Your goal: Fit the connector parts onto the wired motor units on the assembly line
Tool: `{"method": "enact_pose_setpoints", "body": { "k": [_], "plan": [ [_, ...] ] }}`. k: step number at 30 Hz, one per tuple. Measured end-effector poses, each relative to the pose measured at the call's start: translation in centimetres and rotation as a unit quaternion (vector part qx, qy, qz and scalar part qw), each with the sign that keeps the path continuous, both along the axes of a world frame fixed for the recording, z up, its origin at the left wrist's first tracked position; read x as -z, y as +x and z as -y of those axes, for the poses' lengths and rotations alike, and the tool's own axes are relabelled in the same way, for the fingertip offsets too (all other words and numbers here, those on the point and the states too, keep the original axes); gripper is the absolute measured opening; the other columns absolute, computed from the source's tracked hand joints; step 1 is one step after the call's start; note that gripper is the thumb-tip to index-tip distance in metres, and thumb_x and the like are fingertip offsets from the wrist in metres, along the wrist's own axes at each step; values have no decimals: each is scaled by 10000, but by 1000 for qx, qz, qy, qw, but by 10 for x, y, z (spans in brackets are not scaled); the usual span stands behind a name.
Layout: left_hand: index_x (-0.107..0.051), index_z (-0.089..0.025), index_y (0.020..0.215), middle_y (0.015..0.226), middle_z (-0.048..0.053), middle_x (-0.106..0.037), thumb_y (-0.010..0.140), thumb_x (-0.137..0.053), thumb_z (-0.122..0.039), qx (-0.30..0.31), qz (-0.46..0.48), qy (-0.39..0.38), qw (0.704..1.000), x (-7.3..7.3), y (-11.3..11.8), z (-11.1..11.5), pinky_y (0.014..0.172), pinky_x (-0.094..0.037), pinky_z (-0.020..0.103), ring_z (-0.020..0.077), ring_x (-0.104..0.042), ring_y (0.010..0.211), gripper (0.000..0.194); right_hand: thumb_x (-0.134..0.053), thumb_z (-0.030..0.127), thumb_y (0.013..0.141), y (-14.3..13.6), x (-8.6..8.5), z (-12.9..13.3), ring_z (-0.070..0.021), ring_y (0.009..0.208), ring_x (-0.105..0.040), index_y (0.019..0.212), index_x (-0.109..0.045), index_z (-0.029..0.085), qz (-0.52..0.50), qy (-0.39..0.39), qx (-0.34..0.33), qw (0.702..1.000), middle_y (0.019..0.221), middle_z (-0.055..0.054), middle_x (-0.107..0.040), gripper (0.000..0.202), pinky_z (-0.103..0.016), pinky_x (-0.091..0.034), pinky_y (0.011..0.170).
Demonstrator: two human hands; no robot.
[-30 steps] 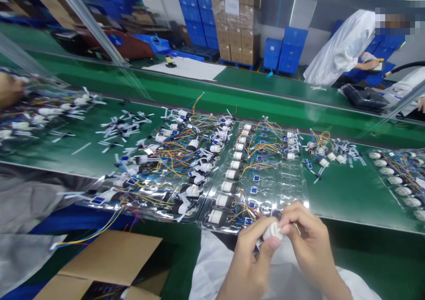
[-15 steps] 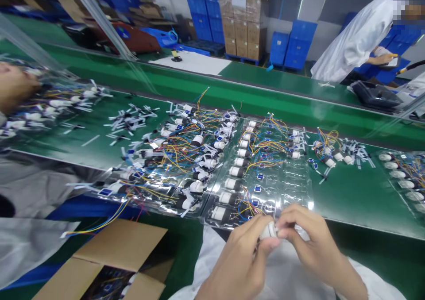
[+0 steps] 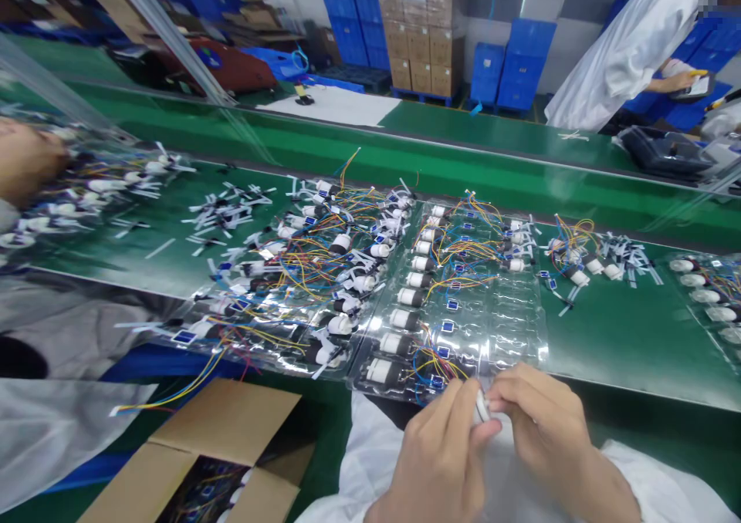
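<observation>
My left hand (image 3: 443, 446) is wrapped round a small white cylindrical part (image 3: 480, 406), with coloured wires coming out by its fingers. The fingertips of my right hand (image 3: 536, 415) pinch at the end of the same part; what exactly they grip is hidden. Just beyond, a clear plastic tray (image 3: 518, 330) holds a column of white-and-black cylindrical parts (image 3: 405, 319) with wires and small blue square pieces. To its left lies a second tray, crowded with similar wired parts (image 3: 341, 325) bearing white strips.
Loose wired parts (image 3: 577, 276) and a pile of white-and-black strips (image 3: 628, 254) lie on the green bench (image 3: 614, 338) at right. More strips (image 3: 225, 213) lie at left, near another person's hand (image 3: 26, 156). An open cardboard box (image 3: 231, 423) stands below the bench edge. A person in white (image 3: 625, 48) stands across.
My hands have shifted slightly right and down with the white part, which is now more covered by my fingers. The view has moved a little.
</observation>
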State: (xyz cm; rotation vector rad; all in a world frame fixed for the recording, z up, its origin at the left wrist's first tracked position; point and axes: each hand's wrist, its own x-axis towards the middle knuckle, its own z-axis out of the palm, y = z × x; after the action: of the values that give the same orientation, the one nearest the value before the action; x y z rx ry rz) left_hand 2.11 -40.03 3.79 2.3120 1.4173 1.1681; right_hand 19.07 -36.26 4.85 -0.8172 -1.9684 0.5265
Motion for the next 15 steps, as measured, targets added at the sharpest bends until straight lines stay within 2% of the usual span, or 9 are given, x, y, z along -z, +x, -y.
{"method": "enact_pose_setpoints", "body": {
  "k": [3,5,8,10,11,12,13,15],
  "plan": [
    [-603,-27,1161,810,149,-750,1096,-381,-220,-55,-90,119,987,5,11,-4,538,-579,319,255,-741,654,301,-477,-20,946,6,-3,-1,-129,633,-606,864,-624,192,15,-61,-4,998,737,-16,-666,270,-233,-472,583],
    [-619,-35,1099,778,140,-743,1097,-379,-216,-66,-146,139,977,9,16,-4,476,-555,319,260,-739,620,300,-504,15,936,12,-4,-3,-125,591,-593,782,-626,194,40,-150,-11,988,691,-3,-664,266,-237,-452,563],
    [-622,-86,1028,775,123,-739,1090,-358,-174,-34,-179,116,976,11,18,-4,451,-553,323,269,-742,621,285,-576,45,906,23,-8,-6,-130,588,-604,749,-663,199,60,-313,-30,947,650,13,-670,236,-241,-468,579],
    [-621,-104,1070,830,121,-750,1098,-344,-201,5,-138,45,989,8,16,-7,497,-588,339,266,-745,652,294,-642,113,921,29,-11,-8,-132,612,-623,863,-713,212,20,-407,-42,912,710,9,-691,134,-233,-497,572],
    [-620,-118,1119,886,117,-757,1099,-367,-224,29,-100,-19,994,6,13,-9,555,-614,348,262,-753,701,275,-686,170,927,32,-13,-9,-132,634,-638,957,-724,224,-23,-441,-42,896,793,-1,-713,72,-227,-514,562],
    [-619,-145,1172,955,111,-763,1091,-418,-245,52,-52,-94,993,3,10,-10,637,-638,359,259,-762,774,238,-732,233,925,33,-15,-9,-130,652,-653,1047,-717,238,-76,-465,-36,882,887,-13,-726,123,-222,-531,552],
    [-616,-182,1224,1033,100,-765,1070,-490,-255,69,0,-171,983,1,6,-11,737,-647,372,257,-764,867,211,-771,288,915,35,-17,-8,-124,662,-666,1111,-698,252,-133,-477,-25,868,971,-23,-725,212,-217,-547,544],
    [-608,-263,1307,1202,81,-748,1000,-623,-232,83,100,-298,946,0,1,-10,937,-610,401,269,-730,1088,309,-821,339,891,35,-18,-7,-118,672,-696,1155,-661,266,-236,-473,7,849,1040,-26,-707,317,-210,-574,547]
  ]
}}
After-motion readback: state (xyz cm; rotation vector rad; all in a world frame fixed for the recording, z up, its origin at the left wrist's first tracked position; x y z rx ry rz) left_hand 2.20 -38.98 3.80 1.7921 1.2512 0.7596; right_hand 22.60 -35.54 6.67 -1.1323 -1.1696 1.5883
